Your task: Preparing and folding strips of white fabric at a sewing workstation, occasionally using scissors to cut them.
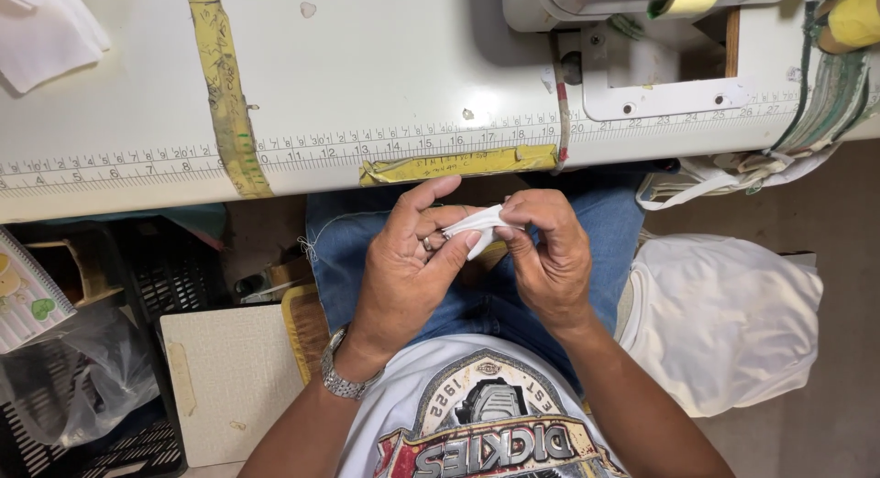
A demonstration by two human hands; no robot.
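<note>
A small folded piece of white fabric (481, 223) is pinched between both hands above my lap, just below the table's front edge. My left hand (408, 263) grips its left end with thumb and fingers; a ring shows on one finger and a metal watch (341, 377) on the wrist. My right hand (550, 253) holds the right end with curled fingers. Blue jeans lie beneath the hands.
A white sewing table (367, 84) with a printed ruler strip and yellow tape (458, 164) spans the top; the sewing machine base (642, 38) sits at upper right. A white cloth bundle (724, 313) lies at right, black crates (156, 267) and a plastic bag (73, 377) at left.
</note>
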